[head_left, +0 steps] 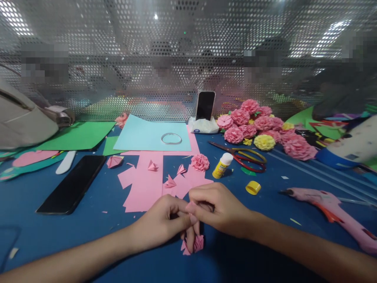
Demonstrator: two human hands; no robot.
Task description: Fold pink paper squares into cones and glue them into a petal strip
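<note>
My left hand (169,216) and my right hand (220,204) meet at the front of the table, fingertips together. A small folded piece of pink paper (191,206) is pinched where they touch. Below, the lower fingers of my left hand rest against a ruffled pink paper flower (199,243), partly hidden by them. Just beyond the hands lie pink paper sheets (144,188), with a small folded pink piece (170,182) on top and a finished-looking pink flower (200,162) beside it. A glue stick (223,166) stands tilted to the right, uncertain whether capped; a yellow cap (253,188) lies nearby.
At right are scissors (244,155), a pink glue gun (330,208) and a pile of pink and yellow paper flowers (250,122). A dark phone (72,184) lies left. Light blue paper (147,131) bears a bracelet (171,144). A perforated metal screen (132,70) stands behind.
</note>
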